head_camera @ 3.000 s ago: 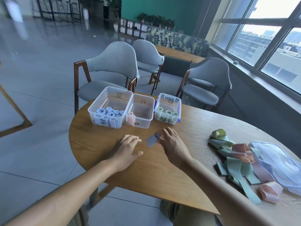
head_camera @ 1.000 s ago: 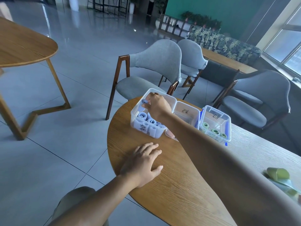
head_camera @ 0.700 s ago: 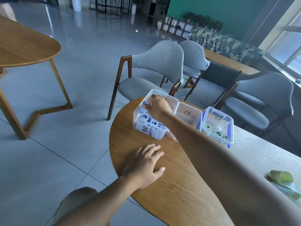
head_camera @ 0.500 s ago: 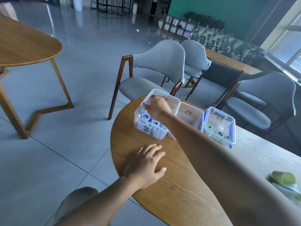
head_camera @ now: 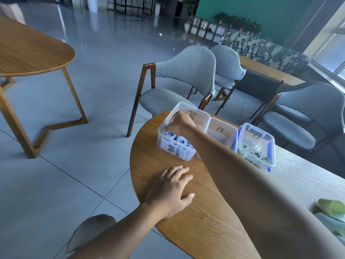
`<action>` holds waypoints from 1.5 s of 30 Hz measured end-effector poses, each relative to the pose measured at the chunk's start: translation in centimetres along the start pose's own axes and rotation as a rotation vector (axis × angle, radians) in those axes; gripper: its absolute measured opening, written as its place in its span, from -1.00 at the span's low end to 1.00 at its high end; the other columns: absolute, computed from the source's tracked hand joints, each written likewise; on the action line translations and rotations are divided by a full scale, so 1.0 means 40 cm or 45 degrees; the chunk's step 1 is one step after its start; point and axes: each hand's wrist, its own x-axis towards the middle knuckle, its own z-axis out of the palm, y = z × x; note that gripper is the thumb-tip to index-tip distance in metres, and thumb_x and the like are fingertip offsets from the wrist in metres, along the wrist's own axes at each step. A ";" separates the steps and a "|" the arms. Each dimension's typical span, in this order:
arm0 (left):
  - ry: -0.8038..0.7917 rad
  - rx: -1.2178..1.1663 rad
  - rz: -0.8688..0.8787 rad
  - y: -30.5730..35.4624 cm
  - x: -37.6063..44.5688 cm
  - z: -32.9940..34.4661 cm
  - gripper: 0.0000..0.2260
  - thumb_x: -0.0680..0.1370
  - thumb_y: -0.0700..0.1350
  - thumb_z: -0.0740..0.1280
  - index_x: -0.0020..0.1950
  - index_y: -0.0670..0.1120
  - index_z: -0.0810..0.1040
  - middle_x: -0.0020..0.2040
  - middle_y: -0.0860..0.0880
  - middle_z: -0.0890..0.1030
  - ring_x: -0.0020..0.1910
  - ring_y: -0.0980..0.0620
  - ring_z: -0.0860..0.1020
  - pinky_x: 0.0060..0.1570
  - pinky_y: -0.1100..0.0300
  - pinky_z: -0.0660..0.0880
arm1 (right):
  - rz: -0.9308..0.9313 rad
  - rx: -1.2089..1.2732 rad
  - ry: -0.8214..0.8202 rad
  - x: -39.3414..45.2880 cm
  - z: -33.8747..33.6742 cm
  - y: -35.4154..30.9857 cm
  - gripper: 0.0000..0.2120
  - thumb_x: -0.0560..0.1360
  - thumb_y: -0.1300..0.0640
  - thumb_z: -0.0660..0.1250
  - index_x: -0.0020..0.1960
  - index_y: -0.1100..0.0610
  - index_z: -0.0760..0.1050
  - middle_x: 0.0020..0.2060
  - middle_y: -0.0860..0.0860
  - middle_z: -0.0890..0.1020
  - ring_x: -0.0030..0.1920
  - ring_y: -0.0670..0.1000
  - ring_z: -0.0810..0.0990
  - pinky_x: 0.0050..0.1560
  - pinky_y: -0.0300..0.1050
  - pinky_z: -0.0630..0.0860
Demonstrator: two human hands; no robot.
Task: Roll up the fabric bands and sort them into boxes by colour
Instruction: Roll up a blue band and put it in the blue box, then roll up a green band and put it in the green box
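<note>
The right hand [head_camera: 180,123] reaches into the leftmost of three clear plastic boxes, knuckles up and fingers curled down over a blue roll [head_camera: 166,126] at the box's far-left corner; the fingertips are hidden behind the hand, so whether they pinch that roll or only touch it cannot be told. This left box [head_camera: 200,114] holds more rolled blue bands [head_camera: 182,142] standing on end along its near side, and carries a handwritten label on its front wall and another mark on its far wall. The right forearm crosses the near right corner of that box and covers part of the middle box [head_camera: 222,128], which sits just beside it and shows a bare floor where it can be seen. Touching the middle box on the other side is a smaller right box [head_camera: 268,136] with blue clips, holding rolled green bands [head_camera: 255,153] along its front. The left hand [head_camera: 172,189] lies flat on the wooden table [head_camera: 214,225], palm down with fingers spread and relaxed, holding nothing, well short of the boxes. At the right edge of the table a loose green band [head_camera: 331,206] lies on a paler one, cut off by the frame. Beyond the table stand grey padded chairs [head_camera: 186,71] with wooden frames on a tiled floor, and another wooden table [head_camera: 28,53] stands to the left.
</note>
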 end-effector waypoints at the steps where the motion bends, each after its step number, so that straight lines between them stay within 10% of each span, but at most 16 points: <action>1: -0.004 -0.001 -0.001 0.000 0.000 0.001 -0.49 0.59 0.24 0.14 0.50 0.09 0.34 0.57 0.10 0.22 0.56 0.13 0.06 0.53 0.07 0.04 | 0.010 0.002 -0.021 0.001 -0.001 -0.001 -0.51 0.40 0.00 0.55 0.18 0.19 0.45 -0.04 0.08 0.61 -0.15 0.06 0.63 -0.11 -0.05 0.64; 16: 0.000 -0.002 0.004 -0.002 0.001 0.004 -0.49 0.58 0.24 0.16 0.50 0.10 0.34 0.57 0.10 0.23 0.56 0.13 0.07 0.54 0.07 0.05 | -0.009 -0.083 -0.047 0.007 -0.025 -0.003 -0.65 0.57 0.06 0.35 0.28 0.23 0.47 -0.16 0.05 0.54 -0.32 -0.04 0.49 -0.44 -0.22 0.35; 32: 0.019 0.009 0.018 -0.010 0.001 0.006 -0.49 0.57 0.26 0.15 0.49 0.12 0.37 0.55 0.13 0.27 0.55 0.14 0.12 0.53 0.08 0.11 | -0.369 -0.207 0.324 -0.170 -0.038 0.095 -0.69 0.61 0.11 0.22 0.30 0.16 0.52 0.25 0.10 0.55 0.33 0.14 0.39 0.25 0.03 0.43; 45: 0.011 0.068 0.029 -0.014 -0.001 0.018 -0.43 0.52 0.32 0.05 0.44 0.13 0.42 0.52 0.14 0.33 0.53 0.14 0.20 0.47 0.10 0.19 | -0.322 -0.186 0.513 -0.454 -0.046 0.324 -0.74 0.61 0.03 0.28 0.23 0.10 0.56 0.17 0.03 0.60 0.23 0.11 0.46 0.18 0.05 0.47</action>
